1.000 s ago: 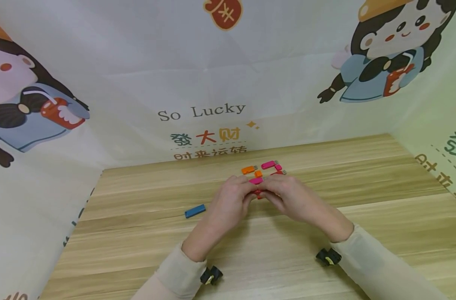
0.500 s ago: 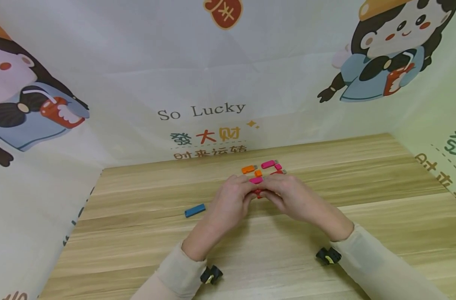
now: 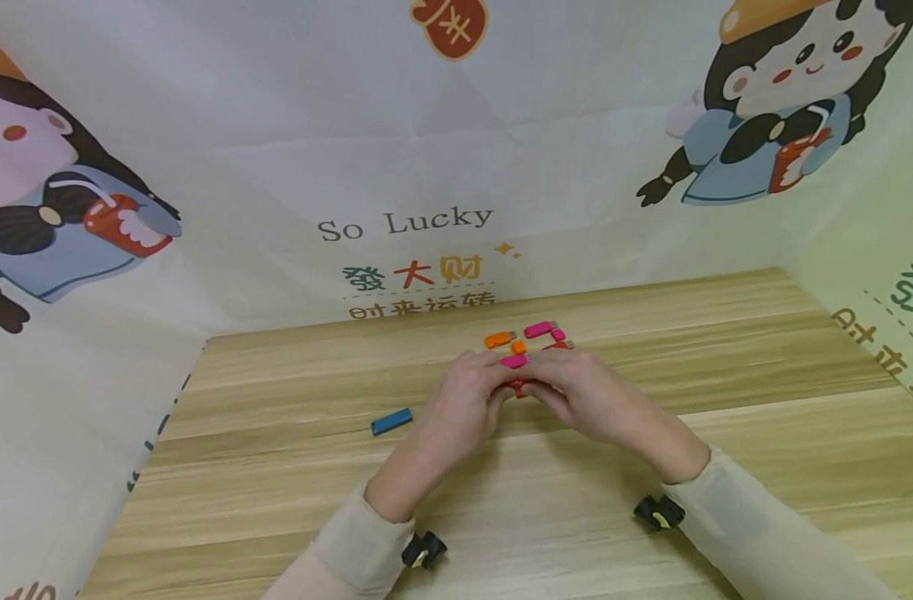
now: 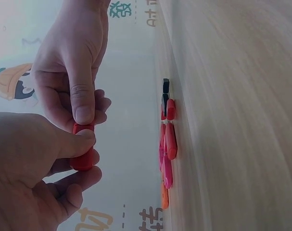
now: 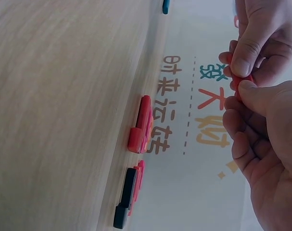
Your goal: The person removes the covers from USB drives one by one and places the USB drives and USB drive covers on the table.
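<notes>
Both hands meet over the table in the head view and hold a red USB flash drive (image 4: 82,162) between them. My left hand (image 3: 462,402) pinches its lower part between thumb and fingers. At its other end, the thumb and fingers of my right hand (image 3: 586,393) grip the red cap end (image 4: 83,128). Much of the drive is covered by fingers; a red strip (image 5: 236,84) shows between the two thumbs in the right wrist view. Just beyond the hands lie a pink USB drive (image 3: 513,362) and an orange cap (image 3: 518,347).
Farther back lie an orange USB drive (image 3: 499,340), a pink one (image 3: 537,329), a pink cap (image 3: 557,335) and a red drive (image 3: 558,345). A blue drive (image 3: 391,422) lies left of the hands. The right wrist view shows a black drive (image 5: 128,186) on the table.
</notes>
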The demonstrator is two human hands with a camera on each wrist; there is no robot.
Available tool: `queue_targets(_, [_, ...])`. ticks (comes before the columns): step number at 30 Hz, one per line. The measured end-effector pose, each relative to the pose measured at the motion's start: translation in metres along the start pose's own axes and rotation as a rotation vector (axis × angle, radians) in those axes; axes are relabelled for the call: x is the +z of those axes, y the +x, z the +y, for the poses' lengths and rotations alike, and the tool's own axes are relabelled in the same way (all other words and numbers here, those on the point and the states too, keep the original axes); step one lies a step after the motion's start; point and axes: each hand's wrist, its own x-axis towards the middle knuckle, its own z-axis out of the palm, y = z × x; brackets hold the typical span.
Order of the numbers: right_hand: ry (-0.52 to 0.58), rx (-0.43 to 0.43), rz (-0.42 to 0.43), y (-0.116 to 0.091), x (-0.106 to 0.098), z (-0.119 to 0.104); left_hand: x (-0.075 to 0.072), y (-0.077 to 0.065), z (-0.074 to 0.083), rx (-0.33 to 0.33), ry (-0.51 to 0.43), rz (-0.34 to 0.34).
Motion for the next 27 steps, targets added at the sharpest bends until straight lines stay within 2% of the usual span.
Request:
queue_targets(12, [0.018, 0.013, -0.003, 0.0, -0.0001, 0.0015, -0.0003, 0.0, 0.0006, -0.025, -0.019, -0.002])
queue_targets(27, [0.023, 0.033, -0.018, 0.0007, -0.001, 0.0008, 0.0, -0.0007, -0.0016, -0.022, -0.01, -0.016])
